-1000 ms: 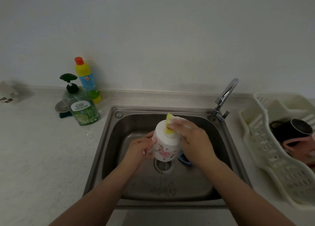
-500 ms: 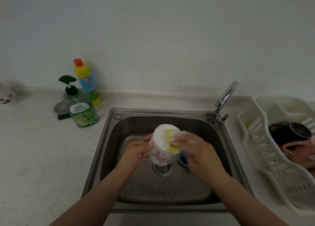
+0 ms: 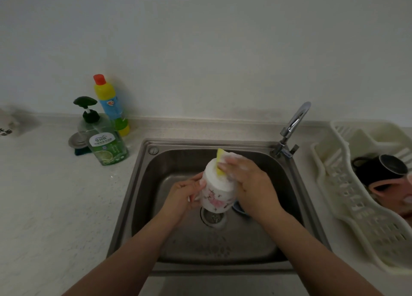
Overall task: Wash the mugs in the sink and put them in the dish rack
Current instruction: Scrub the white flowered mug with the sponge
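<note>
While our left hand (image 3: 185, 193) grips the floral mug (image 3: 217, 189) over the sink (image 3: 142, 184), our right hand (image 3: 247, 179), clutching the sponge (image 3: 220, 162), should scrub firmly without loosening that grip.

White floral mug (image 3: 217, 192) held bottom-up over the sink (image 3: 142, 184); black mug (image 3: 379, 169) and pink mug (image 3: 392, 189) lie in the dish rack (image 3: 347, 197).

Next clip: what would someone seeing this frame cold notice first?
Over the steel sink, the left hand grips a white floral mug, bottom up, while the soapy right hand presses a yellow sponge on its base. At the right, a cream dish rack already holds a black mug and a pink mug. Left of the sink stands a green dish soap bottle.
</note>
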{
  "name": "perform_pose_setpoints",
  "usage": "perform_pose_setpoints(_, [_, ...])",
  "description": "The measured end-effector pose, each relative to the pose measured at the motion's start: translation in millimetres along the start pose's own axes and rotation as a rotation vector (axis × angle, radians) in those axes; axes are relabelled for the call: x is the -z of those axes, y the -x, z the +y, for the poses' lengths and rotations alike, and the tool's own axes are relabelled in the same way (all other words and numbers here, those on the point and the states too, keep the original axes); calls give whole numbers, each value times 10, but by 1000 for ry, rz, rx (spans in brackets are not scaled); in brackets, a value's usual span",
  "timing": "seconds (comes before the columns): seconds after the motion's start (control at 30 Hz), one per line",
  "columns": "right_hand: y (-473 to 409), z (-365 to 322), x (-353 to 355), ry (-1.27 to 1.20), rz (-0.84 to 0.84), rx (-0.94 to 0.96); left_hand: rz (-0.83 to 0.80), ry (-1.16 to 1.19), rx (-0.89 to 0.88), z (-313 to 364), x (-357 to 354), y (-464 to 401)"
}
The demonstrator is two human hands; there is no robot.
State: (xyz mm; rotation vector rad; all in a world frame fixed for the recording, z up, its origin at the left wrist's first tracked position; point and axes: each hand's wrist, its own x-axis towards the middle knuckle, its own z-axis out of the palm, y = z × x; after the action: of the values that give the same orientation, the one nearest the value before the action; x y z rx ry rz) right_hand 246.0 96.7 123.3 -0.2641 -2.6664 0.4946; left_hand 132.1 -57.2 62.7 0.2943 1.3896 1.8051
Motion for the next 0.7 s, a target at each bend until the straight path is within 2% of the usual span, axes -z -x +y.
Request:
perform_pose_setpoints(0.13, [137, -9, 53, -67, -28, 175, 20, 29, 4, 36, 45, 31])
perform_pose_setpoints(0.2, [234, 125, 149, -81, -14, 117, 14, 28, -5, 32, 83, 46])
perform_pose_setpoints(0.27, [140, 151, 128, -62, -33, -18, -9, 7, 5, 22, 34, 47])
perform_pose_setpoints(0.33, [-14, 1, 50, -46, -84, -39, -25, 10, 16, 5, -34, 33])
perform_pose_setpoints(0.4, [-47, -143, 39, -25, -122, 49, 5, 60, -7, 23, -56, 30])
perform_pose_setpoints(0.47, [131, -87, 90, -69, -95, 182, 25, 78, 6, 8, 23, 0])
perform_pose_setpoints(0.5, [219, 2, 131, -92, -60, 187, 32, 73, 12, 40, 36, 26])
perform_pose_setpoints(0.63, [70, 131, 135, -67, -35, -90, 13, 54, -7, 58, 3, 69])
perform_pose_setpoints(0.7, [-69, -40, 76, -87, -98, -87, -28, 55, -27, 37, -39, 49])
